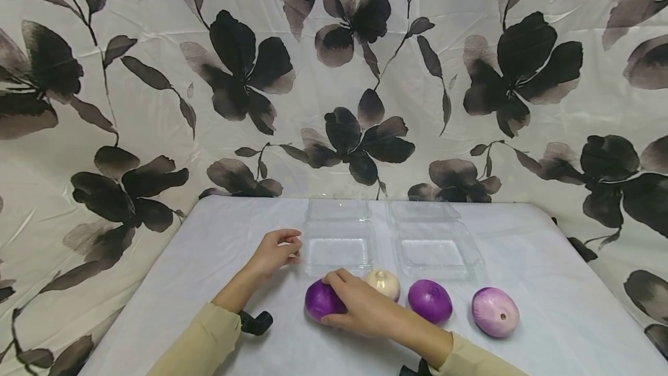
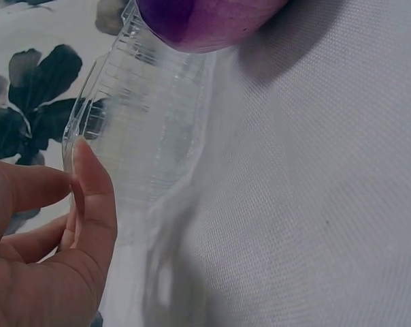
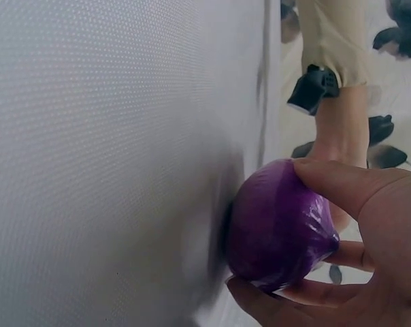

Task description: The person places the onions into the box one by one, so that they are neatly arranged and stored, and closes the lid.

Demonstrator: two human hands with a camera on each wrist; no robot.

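Observation:
My right hand [image 1: 365, 308] grips a purple onion [image 1: 322, 300] from above, thumb on the near side and fingers over the far side. In the right wrist view the onion [image 3: 277, 221] is peeled and glossy, its pointed end toward the palm. My left hand [image 1: 276, 253] is beside the left edge of a clear plastic clamshell box [image 1: 339, 248], with its lid up at the back. The left wrist view shows the loosely bent fingers [image 2: 96, 218] right at the box's rim. Behind my right hand sits a pale, whitish onion [image 1: 383, 283], partly covered by the hand.
A second clear clamshell box [image 1: 438, 251] stands open to the right of the first. Another purple onion [image 1: 430, 302] and a pinkish-purple onion [image 1: 496, 312] lie on the white-covered table [image 1: 563, 283]. A floral curtain [image 1: 438, 74] hangs behind the table.

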